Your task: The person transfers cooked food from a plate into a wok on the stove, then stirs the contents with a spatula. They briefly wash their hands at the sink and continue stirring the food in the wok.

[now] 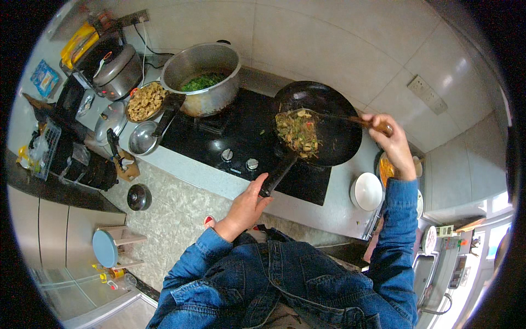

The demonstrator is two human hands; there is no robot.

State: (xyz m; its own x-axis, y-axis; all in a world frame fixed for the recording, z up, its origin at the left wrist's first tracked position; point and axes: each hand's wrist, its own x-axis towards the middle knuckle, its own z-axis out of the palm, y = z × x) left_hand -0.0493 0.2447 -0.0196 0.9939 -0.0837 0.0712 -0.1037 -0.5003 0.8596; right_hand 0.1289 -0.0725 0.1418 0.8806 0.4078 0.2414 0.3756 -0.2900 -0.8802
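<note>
A black wok (pixel 339 144) sits over the right side of the black glass cooktop (pixel 230 135). My left hand (pixel 246 203) grips the end of its dark handle (pixel 279 174). With my right hand (pixel 388 137) I hold the wooden handle of a spatula (pixel 361 120). Its metal shaft reaches left across the wok, and its blade is at the food, partly hidden. Cooked noodle-like strands mixed with vegetables (pixel 299 133) lie in the left part of the wok. To the left, a large metal pot (pixel 211 98) stands on the cooktop with chopped greens (pixel 201 82) inside.
An empty white bowl (pixel 367 192) stands on the counter right of the cooktop, near a dish of orange food (pixel 386 169). Left of the cooktop are a bowl of brown chunks (pixel 146 101), a metal ladle or small pan (pixel 142 139), a metal lid (pixel 111 123) and a rice cooker (pixel 117 70).
</note>
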